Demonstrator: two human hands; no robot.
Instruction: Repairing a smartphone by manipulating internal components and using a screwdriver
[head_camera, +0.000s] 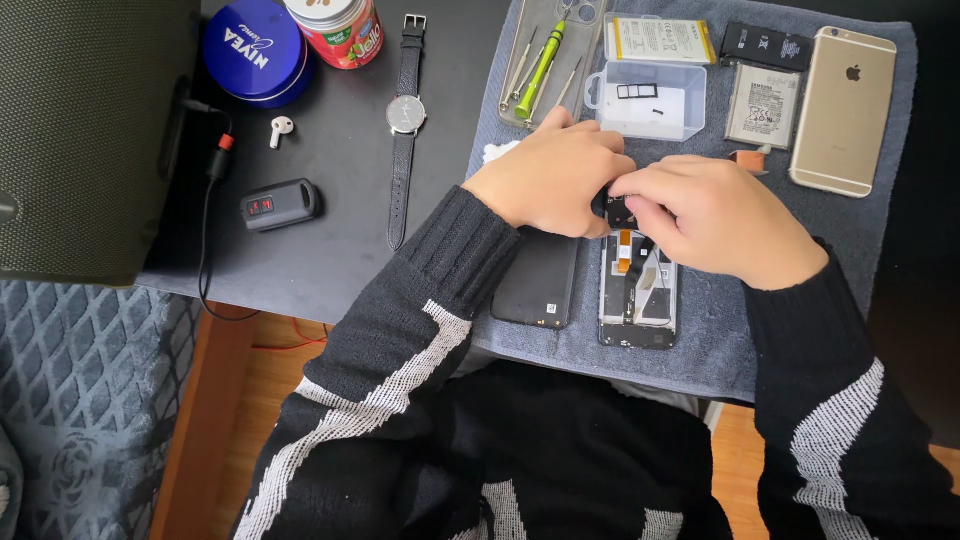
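Black knitted sleeves (420, 330) with white stripes are seen nearest, and from them both hands are brought together over the opened phone (638, 295) lying on the grey towel (720, 340). Between the curled left hand (555, 180) and the right hand (715, 215), a small black part (617, 211) is pinched by the fingertips just above the phone's top end. Beside it a black back cover (540, 280) is laid flat, and further back a clear tool tray (545, 60) and a gold phone (845, 110) are spotted.
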